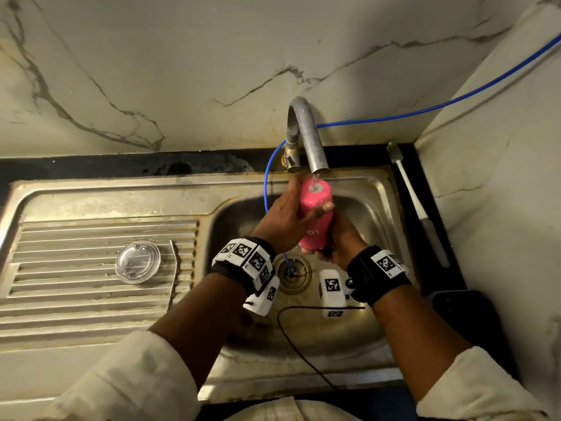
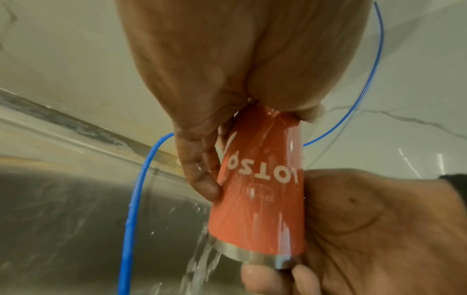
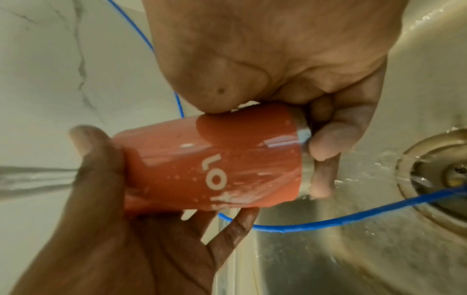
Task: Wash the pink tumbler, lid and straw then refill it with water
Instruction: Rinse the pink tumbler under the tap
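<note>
Under the spout of the metal tap [image 1: 306,132], the pink tumbler [image 1: 314,218] is held over the basin of the steel sink [image 1: 373,189] with both hands. It stands inverted — its flat pink base faces up toward the spout and its bare metal rim points down toward the drain [image 1: 292,272]. A thin stream of water falls from the tap onto the base, and the left wrist view shows water spilling off the lower rim into the basin. White lettering on the tumbler's side reads upside down there.

The left hand [image 1: 285,220] wraps the upper part of the tumbler, thumb on one side and fingers curled round the other, so it is clamped on the body. The right hand [image 1: 337,241] grips the lower end; in the right wrist view its fingers [image 3: 328,143] curl over the metal rim while the heel of the palm presses the pink wall.

On the ribbed draining board [image 1: 91,299] to the left lie the clear round lid [image 1: 137,261] and, just beside it but not touching, the bent metal straw [image 1: 174,275]. A thin blue tube [image 1: 425,109] runs from the right wall behind the tap, loops down into the basin and ends in the drain. A long-handled brush [image 1: 416,205] lies on the dark counter strip to the right of the sink, well apart from the hands.
</note>
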Demonstrator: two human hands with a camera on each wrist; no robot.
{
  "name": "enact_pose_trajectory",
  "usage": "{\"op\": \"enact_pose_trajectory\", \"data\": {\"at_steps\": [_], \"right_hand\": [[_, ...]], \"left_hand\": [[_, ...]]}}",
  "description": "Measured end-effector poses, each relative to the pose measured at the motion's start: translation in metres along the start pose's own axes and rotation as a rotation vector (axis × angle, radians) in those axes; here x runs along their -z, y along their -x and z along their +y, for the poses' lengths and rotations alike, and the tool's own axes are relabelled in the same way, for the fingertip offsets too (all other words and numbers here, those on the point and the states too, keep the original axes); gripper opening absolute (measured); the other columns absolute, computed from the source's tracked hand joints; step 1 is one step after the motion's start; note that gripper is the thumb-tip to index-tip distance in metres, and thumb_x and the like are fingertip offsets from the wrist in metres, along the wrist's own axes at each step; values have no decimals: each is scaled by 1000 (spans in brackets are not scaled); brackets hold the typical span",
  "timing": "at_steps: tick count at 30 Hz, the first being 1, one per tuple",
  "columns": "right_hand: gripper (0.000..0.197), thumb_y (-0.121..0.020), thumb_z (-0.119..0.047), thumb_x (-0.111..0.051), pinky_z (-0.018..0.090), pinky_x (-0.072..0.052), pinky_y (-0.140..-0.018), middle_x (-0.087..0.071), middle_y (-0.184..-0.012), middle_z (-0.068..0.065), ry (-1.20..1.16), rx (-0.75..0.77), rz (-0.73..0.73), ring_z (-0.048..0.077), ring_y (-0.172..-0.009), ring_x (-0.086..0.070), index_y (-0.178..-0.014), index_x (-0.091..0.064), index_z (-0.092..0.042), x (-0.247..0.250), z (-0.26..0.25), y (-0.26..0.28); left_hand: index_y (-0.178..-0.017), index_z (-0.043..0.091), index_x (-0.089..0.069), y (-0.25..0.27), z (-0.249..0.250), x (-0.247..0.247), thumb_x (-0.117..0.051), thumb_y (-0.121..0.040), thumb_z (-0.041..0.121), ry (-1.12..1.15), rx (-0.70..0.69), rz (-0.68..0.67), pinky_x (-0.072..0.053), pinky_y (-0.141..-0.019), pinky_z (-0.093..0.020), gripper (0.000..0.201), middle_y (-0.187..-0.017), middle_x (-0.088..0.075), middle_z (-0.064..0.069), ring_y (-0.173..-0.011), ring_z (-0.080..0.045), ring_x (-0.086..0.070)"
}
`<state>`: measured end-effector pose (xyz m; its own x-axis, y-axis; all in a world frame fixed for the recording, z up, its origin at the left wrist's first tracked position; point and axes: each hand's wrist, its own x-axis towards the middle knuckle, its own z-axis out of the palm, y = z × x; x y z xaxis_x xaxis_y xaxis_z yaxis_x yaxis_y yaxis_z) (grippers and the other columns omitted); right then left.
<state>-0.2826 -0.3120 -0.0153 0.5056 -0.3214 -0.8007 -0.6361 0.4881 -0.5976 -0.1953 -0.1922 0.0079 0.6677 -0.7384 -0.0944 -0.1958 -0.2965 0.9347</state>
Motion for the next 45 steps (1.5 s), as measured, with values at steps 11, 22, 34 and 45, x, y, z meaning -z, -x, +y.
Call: {"op": "enact_pose_trajectory", "data": {"at_steps": [11, 22, 34, 45], "right_hand": [[55, -106, -69, -31, 40, -60, -79, -76, -118, 6, 57, 291, 43, 23, -103, -74, -126, -66, -31, -10, 10, 12], [51, -97, -65, -59, 41, -62, -74, -71, -128, 10, -197, 358, -37, 26, -98, -76, -134, -62, -31, 5, 21, 24], [55, -103, -68, -42, 24, -43, -43, -67, -92, 7, 75, 559, 103, 17, -60, -64, -123, -59, -20, 11, -5, 18], [73, -99, -76, -41, 23, -43, -45, -70, -85, 11, -60, 262, 22, 16, -54, -59, -121, -67, -11, 22, 3, 1]], "left_hand": [[-131, 34, -49, 1, -8, 10, -55, -104, 52, 36, -4, 159, -66, -75, -42, 34, -125, -69, -9, -99, -22, -74], [-133, 30, -53, 18, -6, 6, -59, -102, 52, 781, 563, 242, -64, -68, -44, 38, -123, -62, -11, -99, -33, -72], [-130, 19, -53, 14, 5, 21, -63, -104, 36, 437, 292, 75, -63, -66, -47, 33, -119, -63, -13, -83, -32, -72], [-135, 11, -52, 12, -13, 15, -78, -93, 12, 302, 79, 39, -62, -75, -26, 49, -124, -64, -10, -101, -20, -74]]}}
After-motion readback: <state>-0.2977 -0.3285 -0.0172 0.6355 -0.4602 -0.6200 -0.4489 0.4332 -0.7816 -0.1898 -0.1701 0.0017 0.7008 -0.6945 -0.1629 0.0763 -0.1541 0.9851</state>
